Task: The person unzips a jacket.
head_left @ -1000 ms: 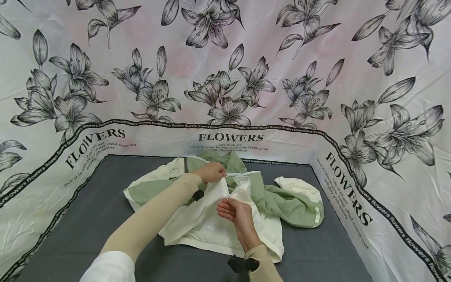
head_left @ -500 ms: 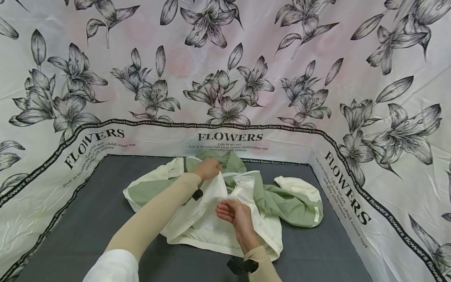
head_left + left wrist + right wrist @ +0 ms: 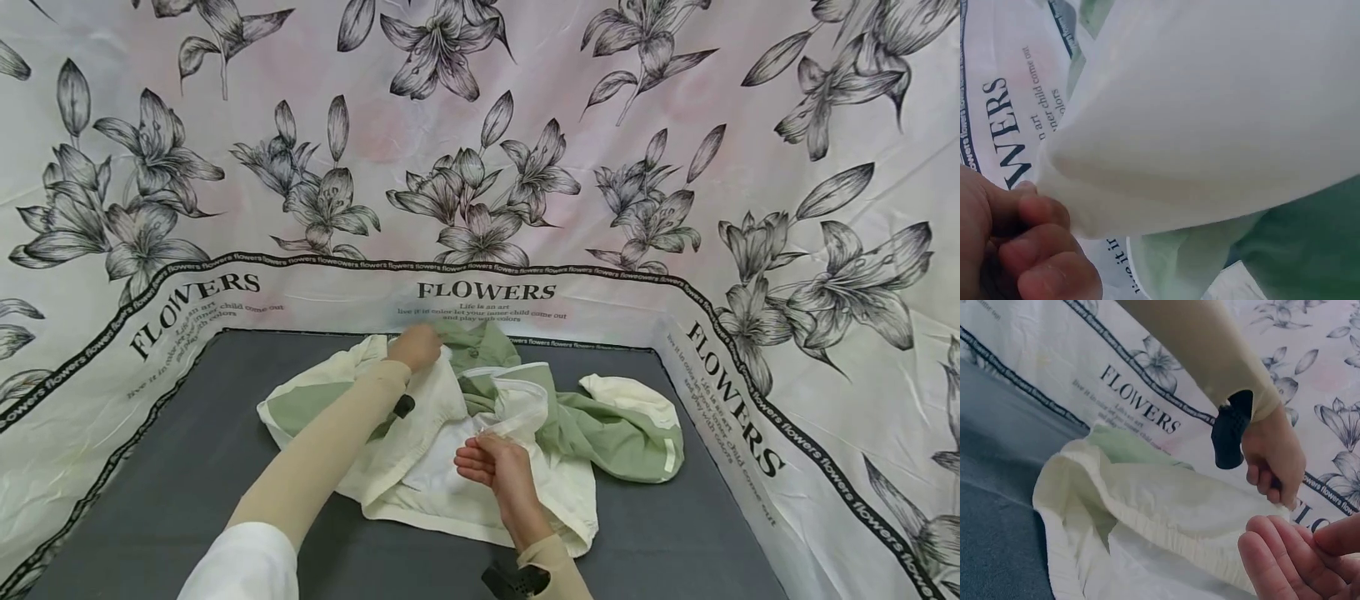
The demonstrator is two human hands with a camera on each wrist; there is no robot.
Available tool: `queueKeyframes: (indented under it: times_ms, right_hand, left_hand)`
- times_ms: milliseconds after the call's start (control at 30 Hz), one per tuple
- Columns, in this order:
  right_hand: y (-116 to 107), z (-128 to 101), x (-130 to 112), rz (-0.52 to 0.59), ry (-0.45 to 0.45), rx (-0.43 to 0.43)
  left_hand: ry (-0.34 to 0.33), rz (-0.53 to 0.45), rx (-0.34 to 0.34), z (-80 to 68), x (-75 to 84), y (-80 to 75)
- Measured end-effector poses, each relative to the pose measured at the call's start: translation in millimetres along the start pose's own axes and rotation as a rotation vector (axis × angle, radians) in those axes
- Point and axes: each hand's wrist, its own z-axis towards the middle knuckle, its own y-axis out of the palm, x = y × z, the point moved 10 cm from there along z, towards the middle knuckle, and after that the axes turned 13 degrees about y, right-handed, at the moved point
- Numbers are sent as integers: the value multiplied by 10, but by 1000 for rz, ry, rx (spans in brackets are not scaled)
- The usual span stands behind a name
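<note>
A white and light green jacket (image 3: 420, 492) lies crumpled on the dark grey table, its front spread apart. At the far left of the opening, my left hand (image 3: 417, 347) pinches the edge of one white front panel and holds it raised. The left wrist view shows that panel's corner (image 3: 1079, 212) between the fingertips, the cloth drawn taut. My right hand (image 3: 498, 471) is low at the opening's other side, palm turned inward, thumb against the index finger. It seems to pinch the other front edge; in the right wrist view the fingers (image 3: 1272, 556) hide any cloth there.
A green sleeve (image 3: 615, 442) extends to the right over the dark grey table (image 3: 675, 542). Green cloth (image 3: 480, 342) of the jacket reaches the back edge. A flower-printed sheet (image 3: 480, 208) walls in the back and both sides.
My left hand has moved left and slightly up, drawing the white front panel with it and widening the opening. The right hand has barely shifted.
</note>
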Motion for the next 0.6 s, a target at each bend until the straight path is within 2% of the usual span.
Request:
queueKeyframes:
  times_ms: [167,300,400,500,600]
  right_hand:
    - [3,-11,66,-46,29,-8]
    - [32,-17,-20,-64,44,-27]
    - [26,10,-254,-47,12,-31]
    - [-13,70,-612,-42,-49,2]
    - [-58,129,-1016,-106,-119,59]
  left_hand:
    - [3,-91,-53,-47,11,21]
    - [5,-106,-68,-42,99,-8]
    - [7,-100,-91,-25,182,-30]
    - [19,-84,-108,-2,277,-51]
    - [57,-67,-122,47,382,-64]
